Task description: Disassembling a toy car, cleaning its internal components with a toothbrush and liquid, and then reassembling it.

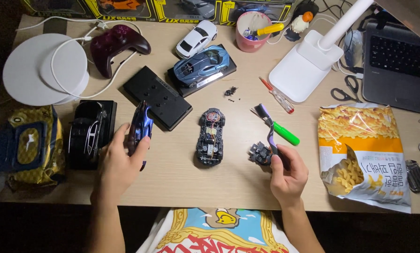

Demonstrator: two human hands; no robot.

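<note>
We grip a blue car shell (140, 129) in our closed left hand (118, 161); our right hand (287, 173) pinches a trim strip (267, 129). The chassis (210, 137) lies lengthwise between them.

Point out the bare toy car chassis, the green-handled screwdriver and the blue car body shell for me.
toy car chassis (211, 137), head view, on its exposed middle.
green-handled screwdriver (286, 133), head view, on the green handle.
blue car body shell (141, 125), head view, on its glossy side, held in the left hand (121, 161).
</note>
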